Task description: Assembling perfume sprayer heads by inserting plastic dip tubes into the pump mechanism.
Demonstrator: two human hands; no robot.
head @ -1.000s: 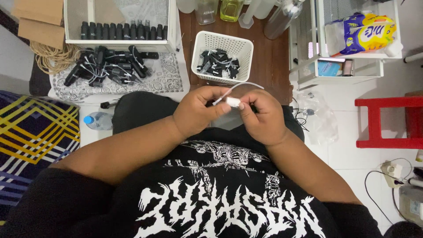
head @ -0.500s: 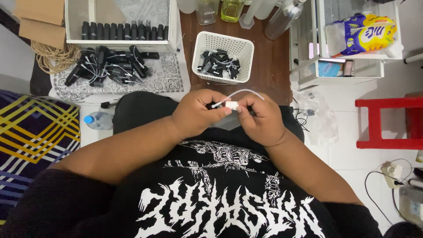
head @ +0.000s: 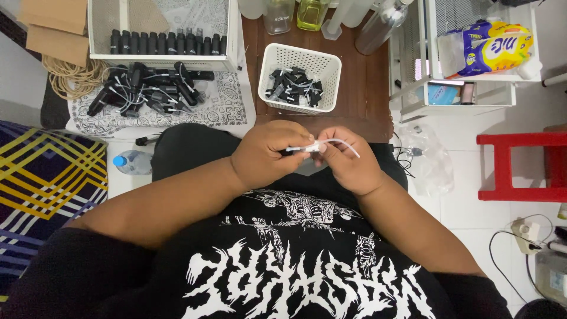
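Note:
My left hand [head: 269, 155] and my right hand [head: 348, 162] meet over my lap, both pinched on a thin white cable tie [head: 331, 143]. Its free end curves out to the right past my right fingers. A small dark part sits between my left fingertips, mostly hidden. Just beyond my hands stands a white slotted basket [head: 298, 58] with several small black parts with white ties. Farther left, a loose pile of black parts [head: 144, 88] lies on a patterned cloth.
A white tray [head: 162, 41] with a row of black parts stands at the back left. Bottles [head: 310, 13] stand on the brown wooden board. A wire rack with packets [head: 472, 53] is at the right, a red stool [head: 520, 165] beside it. A water bottle [head: 131, 160] lies at my left.
The white tie arched upward between my hands earlier; it now lies flatter, with its end sticking out to the right. My hands stayed together over my lap.

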